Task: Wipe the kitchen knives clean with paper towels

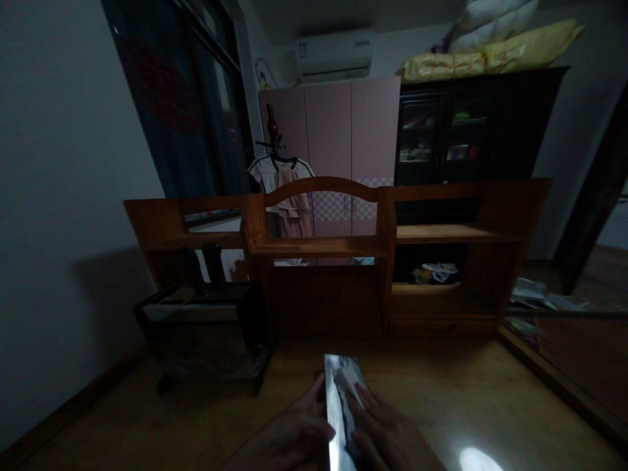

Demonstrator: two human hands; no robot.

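A shiny, silver, flat-sided long piece (333,405) stands out in front of me at the bottom middle; its exact kind is hard to make out in the dim light. My left hand (299,425) grips it along its left side, with the thumb on the near part of the surface. My right hand (380,425) lies over its right side, fingers pressing a pale folded cloth or tissue (347,379) against the shiny face. The lower end of the silver piece runs out of the picture.
Both hands are above a wooden desktop (441,379), which has a bright light reflection at front right. A wooden shelf unit (318,247) spans its back. On the left stands a black framed rack or case (206,347). A bundle (434,273) sits in the right shelf.
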